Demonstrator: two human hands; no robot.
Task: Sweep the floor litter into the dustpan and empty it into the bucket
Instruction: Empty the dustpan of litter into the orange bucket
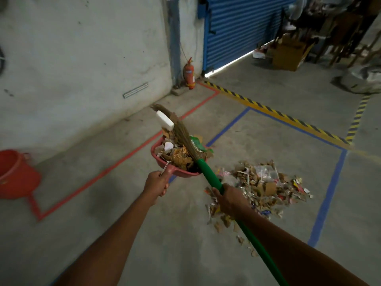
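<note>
The red plastic dustpan (181, 174) is held off the rough concrete floor (144, 234), heaped with torn cardboard, paper scraps and a white block (165, 120) — the broom (181, 137) lays its straw-like bristles across the heap. Ragged litter (266, 186) lies piled to its right; the round red bucket (14, 174) stands well left. The left hand (156, 182) wraps its fingers round the dustpan's handle, the right hand (226, 201) clamps the broom's smooth green shaft, both arms outstretched.

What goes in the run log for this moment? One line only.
left hand: grips loaded dustpan | right hand: grips broom, bristles on load | bucket: far left | litter pile: not yet swept
</note>
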